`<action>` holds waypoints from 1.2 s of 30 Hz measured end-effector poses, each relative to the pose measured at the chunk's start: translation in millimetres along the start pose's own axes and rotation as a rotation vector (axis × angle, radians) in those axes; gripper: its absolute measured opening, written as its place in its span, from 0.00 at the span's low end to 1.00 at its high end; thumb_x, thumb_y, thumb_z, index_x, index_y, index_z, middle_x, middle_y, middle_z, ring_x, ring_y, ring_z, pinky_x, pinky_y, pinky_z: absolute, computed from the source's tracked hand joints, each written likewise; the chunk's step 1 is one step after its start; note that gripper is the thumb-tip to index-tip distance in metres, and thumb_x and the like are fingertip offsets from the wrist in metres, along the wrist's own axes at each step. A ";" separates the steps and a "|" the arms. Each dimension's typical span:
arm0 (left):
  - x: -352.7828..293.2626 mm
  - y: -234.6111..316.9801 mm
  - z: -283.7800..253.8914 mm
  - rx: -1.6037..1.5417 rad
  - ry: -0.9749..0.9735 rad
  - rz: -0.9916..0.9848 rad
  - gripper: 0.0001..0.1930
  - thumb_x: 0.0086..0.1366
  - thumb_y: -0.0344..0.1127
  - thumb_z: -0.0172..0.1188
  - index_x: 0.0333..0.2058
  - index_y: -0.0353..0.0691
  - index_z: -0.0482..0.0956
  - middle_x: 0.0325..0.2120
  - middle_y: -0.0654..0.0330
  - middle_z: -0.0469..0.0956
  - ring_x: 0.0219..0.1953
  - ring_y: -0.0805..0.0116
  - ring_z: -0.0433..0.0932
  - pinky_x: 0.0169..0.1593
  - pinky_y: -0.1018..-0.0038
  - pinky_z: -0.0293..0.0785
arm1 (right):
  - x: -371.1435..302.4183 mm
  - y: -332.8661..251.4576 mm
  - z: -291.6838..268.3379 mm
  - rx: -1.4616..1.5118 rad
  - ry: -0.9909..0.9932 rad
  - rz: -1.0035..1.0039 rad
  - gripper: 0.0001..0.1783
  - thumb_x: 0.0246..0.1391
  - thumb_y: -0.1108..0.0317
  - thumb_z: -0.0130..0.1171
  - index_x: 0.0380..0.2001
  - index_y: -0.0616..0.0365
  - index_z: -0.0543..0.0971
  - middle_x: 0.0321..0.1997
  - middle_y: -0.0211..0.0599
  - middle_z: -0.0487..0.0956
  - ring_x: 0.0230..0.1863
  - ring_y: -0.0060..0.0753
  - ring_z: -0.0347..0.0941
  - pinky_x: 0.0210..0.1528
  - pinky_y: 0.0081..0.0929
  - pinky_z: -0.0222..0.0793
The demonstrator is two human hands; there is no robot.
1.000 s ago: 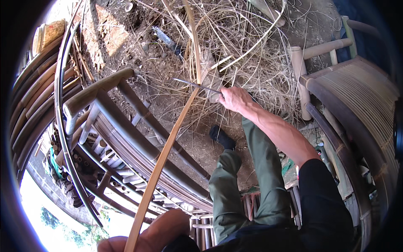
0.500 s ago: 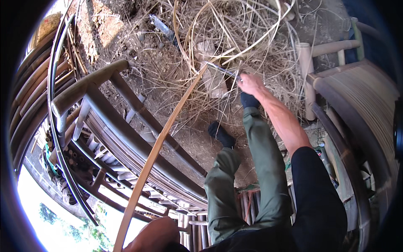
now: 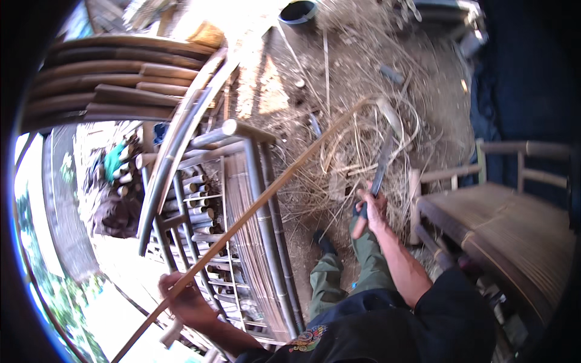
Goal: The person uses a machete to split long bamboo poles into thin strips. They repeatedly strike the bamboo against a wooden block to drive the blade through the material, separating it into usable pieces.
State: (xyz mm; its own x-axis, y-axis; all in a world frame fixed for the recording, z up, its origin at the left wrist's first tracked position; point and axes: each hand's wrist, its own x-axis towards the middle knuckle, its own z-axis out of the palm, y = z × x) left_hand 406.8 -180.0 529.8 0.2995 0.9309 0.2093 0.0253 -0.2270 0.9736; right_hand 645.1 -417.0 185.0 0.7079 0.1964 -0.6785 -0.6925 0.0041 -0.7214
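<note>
A long, pale bamboo strip (image 3: 284,176) slants across the view from the lower left to the pile of shavings. Low on the left, my left hand (image 3: 189,302) is closed round this strip. My right hand (image 3: 373,209), in front of my knees, grips a long-bladed knife (image 3: 382,163), a machete by its look. Its blade points away from me and stands apart from the strip. Just left of that hand, a wooden block (image 3: 338,186) lies on the ground among curly bamboo shavings (image 3: 399,145).
A bamboo bench frame (image 3: 257,163) stands on my left, with curved bamboo poles (image 3: 175,145) against it. To my right is a slatted bamboo seat (image 3: 508,212). Stacked bamboo (image 3: 121,78) lies far left. A dark bucket (image 3: 298,12) stands at the far edge.
The view has swung left and outward. My left hand has come into sight on the strip. The blade, earlier touching the strip by the block, has moved away and now points outward.
</note>
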 end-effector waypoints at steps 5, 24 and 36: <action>-137.2 10.2 -17.4 -0.538 0.367 -0.619 0.19 0.71 0.40 0.48 0.54 0.33 0.68 0.43 0.56 0.76 0.42 0.68 0.79 0.48 0.76 0.78 | -127.5 -109.6 103.5 0.309 -0.226 0.060 0.24 0.54 0.53 0.63 0.44 0.61 0.74 0.28 0.37 0.79 0.14 0.22 0.68 0.15 0.21 0.65; -270.7 21.5 -174.6 -0.196 -0.276 -0.619 0.18 0.69 0.42 0.54 0.49 0.35 0.76 0.25 0.70 0.74 0.20 0.86 0.67 0.21 0.85 0.62 | -368.2 -105.4 166.4 -0.939 -0.658 -1.183 0.30 0.60 0.39 0.46 0.42 0.57 0.76 0.23 0.34 0.77 0.21 0.30 0.74 0.25 0.28 0.71; -307.9 52.2 -193.1 0.101 0.044 -0.436 0.15 0.68 0.38 0.55 0.47 0.34 0.78 0.24 0.66 0.75 0.30 0.79 0.70 0.36 0.79 0.69 | -407.7 -81.7 164.0 -1.231 -0.880 -1.560 0.35 0.56 0.29 0.40 0.24 0.53 0.71 0.13 0.33 0.71 0.12 0.29 0.70 0.14 0.32 0.69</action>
State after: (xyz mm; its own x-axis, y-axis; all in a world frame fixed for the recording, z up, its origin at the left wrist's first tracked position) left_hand 131.7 -423.1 533.9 0.1991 0.9565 -0.2132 0.2338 0.1649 0.9582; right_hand 390.2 -336.6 543.4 -0.0196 0.9382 0.3455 0.8891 0.1744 -0.4233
